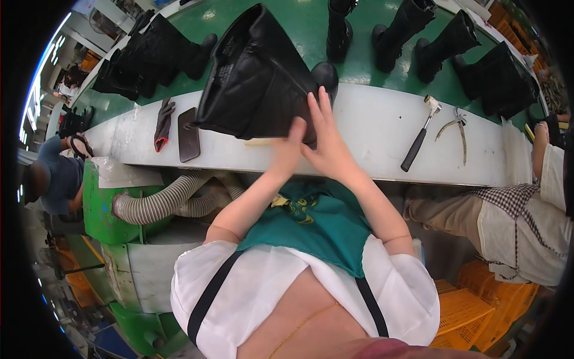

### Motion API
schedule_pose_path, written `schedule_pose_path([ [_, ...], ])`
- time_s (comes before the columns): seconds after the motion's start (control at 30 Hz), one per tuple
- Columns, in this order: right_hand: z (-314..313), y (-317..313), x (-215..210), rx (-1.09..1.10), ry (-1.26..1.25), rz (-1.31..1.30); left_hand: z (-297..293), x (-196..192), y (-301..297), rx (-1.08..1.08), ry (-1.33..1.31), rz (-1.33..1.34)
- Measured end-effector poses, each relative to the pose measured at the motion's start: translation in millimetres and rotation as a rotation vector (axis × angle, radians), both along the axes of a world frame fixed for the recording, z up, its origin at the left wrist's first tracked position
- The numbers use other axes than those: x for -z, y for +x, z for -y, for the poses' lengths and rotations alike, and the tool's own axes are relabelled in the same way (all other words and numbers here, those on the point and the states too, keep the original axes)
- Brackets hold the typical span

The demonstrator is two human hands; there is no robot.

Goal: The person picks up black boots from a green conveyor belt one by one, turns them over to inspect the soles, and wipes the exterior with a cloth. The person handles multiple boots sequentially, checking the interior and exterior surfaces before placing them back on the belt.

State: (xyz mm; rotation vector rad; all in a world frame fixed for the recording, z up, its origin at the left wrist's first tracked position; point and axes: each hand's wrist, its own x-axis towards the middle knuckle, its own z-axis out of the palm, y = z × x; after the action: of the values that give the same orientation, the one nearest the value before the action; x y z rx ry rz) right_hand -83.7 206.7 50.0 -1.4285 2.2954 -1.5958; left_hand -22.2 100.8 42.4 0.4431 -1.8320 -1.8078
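A tall black boot (254, 90) is tilted in front of me over the white worktop (373, 134). Its wide shaft opening faces left, and its rounded toe points right. Against the lower part of the boot, my right hand (329, 146) lies with fingers stretched out and together, the thumb apart. My left hand (287, 149) is at the boot's lower edge, close beside the right one. Motion smears its fingers, so their grip is unclear. Part of a pale strip shows on the worktop below the boot.
A dark phone (189, 136) and a dark glove (164, 122) lie left; a hammer (421, 134) and pliers (459, 127) lie right. More black boots (399, 33) stand on the green belt (287, 15) beyond. People sit at both sides. A ribbed hose (161, 200) runs under the worktop.
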Motion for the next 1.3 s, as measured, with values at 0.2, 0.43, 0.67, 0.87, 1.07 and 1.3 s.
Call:
schedule_pose_path([
  [0.2, -23, -15, -5, -0.015, -0.084, 0.220, 73, -49, -58, 0.010, 0.597, -0.404],
  [0.43, -46, -33, 23, 0.129, -0.147, 0.457, 130, -53, -183, -0.195, 0.452, -0.548],
  [0.67, -39, -36, 27, 0.108, -0.108, 0.451, 181, 16, -284, -0.241, -0.179, -0.198],
  [0.87, -38, -35, 36, 0.147, 0.018, 0.368, 216, 19, -230, 0.174, -0.261, 0.090],
  [1.07, -37, -32, 41, 0.162, 0.041, 0.279, 366, 13, -148, -0.231, 0.480, -0.051],
  [1.3, -37, -36, 43, 0.220, 0.036, 0.306, 405, -5, -132, -0.777, 0.138, 0.157],
])
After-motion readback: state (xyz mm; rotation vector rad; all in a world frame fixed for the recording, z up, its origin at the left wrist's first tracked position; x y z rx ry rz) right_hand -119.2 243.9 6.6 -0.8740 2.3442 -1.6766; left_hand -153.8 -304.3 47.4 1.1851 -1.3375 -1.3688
